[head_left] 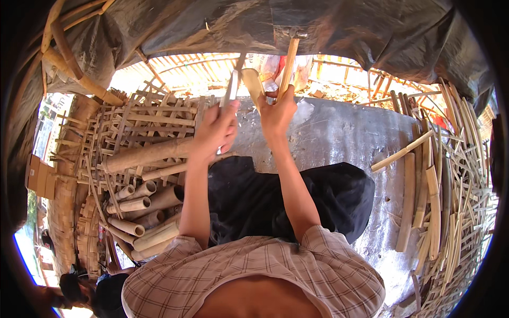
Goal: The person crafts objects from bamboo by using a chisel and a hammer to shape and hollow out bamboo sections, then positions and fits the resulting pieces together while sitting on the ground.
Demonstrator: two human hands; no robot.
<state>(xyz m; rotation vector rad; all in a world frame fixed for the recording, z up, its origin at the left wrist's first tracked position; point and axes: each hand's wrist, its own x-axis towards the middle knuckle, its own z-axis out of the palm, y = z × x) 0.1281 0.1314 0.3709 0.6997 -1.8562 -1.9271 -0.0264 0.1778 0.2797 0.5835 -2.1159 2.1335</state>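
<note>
Nearest is a thin, pale shirt [254, 273] with a dark windowpane check, and beyond it loose, matte black trousers [339, 196], softly creased over the person's lap. Beneath spreads a smooth grey sheet [334, 122], streaked with glossy light. To the left, hollow bamboo tubes [132, 205] lie stacked, their round, open ends facing the person; a thicker bamboo pole [151, 153] rests just past them. To the right lie rounded split bamboo lengths [406, 212], beside a tangle of thin bamboo strips [461, 228].

Farther out, over the sheet, the left hand [214, 131] is closed in a fist around a long, narrow, pale-grey tool, apparently a knife [231, 87], pointing away. The right hand [278, 114] is just beside it, fingers wrapped around split bamboo: a broad, curved piece [252, 84] and a narrow, straight stick [289, 64], spread in a V. Left of the hands is a rough bamboo lattice [151, 119]; at the far left, a brown cardboard box [41, 177], contents hidden. Past the hands sit whitish plastic bags [303, 71], contents unclear, before a slatted fence [185, 66]. A wrinkled black tarpaulin [339, 26] hangs above.
</note>
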